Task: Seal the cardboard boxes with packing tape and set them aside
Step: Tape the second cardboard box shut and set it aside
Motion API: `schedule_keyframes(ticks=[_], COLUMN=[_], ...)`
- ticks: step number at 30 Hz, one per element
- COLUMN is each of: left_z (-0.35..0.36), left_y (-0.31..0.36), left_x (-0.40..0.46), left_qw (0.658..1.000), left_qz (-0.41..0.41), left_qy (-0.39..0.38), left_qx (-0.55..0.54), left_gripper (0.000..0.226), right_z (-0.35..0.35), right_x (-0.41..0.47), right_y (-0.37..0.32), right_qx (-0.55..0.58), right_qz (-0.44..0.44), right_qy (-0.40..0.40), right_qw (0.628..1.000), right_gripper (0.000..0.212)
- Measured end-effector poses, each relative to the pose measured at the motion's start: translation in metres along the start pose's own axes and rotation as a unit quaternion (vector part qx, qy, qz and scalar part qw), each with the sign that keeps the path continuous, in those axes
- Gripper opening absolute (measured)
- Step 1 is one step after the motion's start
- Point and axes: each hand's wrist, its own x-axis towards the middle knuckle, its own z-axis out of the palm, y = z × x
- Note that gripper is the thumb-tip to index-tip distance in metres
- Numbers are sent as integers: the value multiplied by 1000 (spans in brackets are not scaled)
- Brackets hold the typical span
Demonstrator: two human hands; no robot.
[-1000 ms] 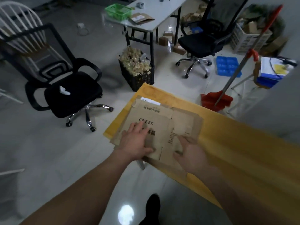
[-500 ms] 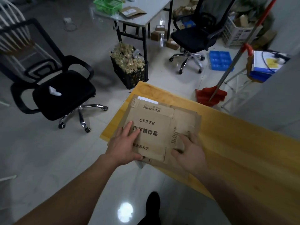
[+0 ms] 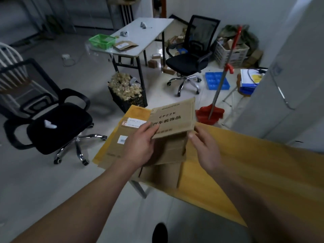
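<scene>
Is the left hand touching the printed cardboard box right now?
Touching. The head view shows the left hand gripping the printed cardboard box's left edge, thumb lying over its face.

The flattened box point(image 3: 173, 118) you hold is plain brown with dark print. Beneath it your table point(image 3: 245, 165) is yellow wood; left of the table stands a black chair point(image 3: 57, 127), beyond it a red dustpan point(image 3: 209, 114).

A flattened box point(image 3: 173, 118) is held over a stack of boxes point(image 3: 122, 137), apparently flat, on the table point(image 3: 245, 163).
</scene>
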Motion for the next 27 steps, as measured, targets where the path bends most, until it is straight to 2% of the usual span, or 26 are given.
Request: schedule_keyframes(ticks=[2, 4, 6, 9, 13, 15, 18, 22, 24, 27], left_z=[3, 6, 8, 12, 31, 51, 92, 150, 171, 193], left_y=[34, 70, 109, 167, 226, 248, 272, 292, 300, 311], left_x=[16, 31, 42, 55, 71, 76, 74, 51, 44, 55], left_qw=[1000, 1000, 998, 997, 997, 992, 976, 944, 940, 950], left_qz=[10, 27, 51, 64, 7, -21, -54, -75, -68, -33], left_qy=[14, 12, 0, -33, -65, -96, -154, -254, -256, -230], left_qx=[-7, 8, 22, 35, -44, -82, -144, -198, -213, -209], left_gripper=[43, 41, 39, 32, 17, 19, 17, 46, 42, 27], right_z=[-23, -46, -73, -127, -214, -251, -282, -293, -295, -298], right_x=[-13, -21, -25, -38, -61, -72, -97, -128, -139, -146], right_y=[-15, -22, -24, -28, -11, 8, 38, 83, 100, 108], right_qx=[2, -27, -39, -57, -163, -206, -197, -137, -136, -170], right_qz=[-37, -67, -56, -8, 70, 124, 200, 321, 348, 327], right_qy=[9, 52, 103, 151, 154, 145, 128, 161, 199, 254], right_qw=[999, 996, 992, 987, 972, 960, 951, 923, 906, 894], right_gripper=[51, 63, 65, 35, 24, 27, 40, 44, 49, 49])
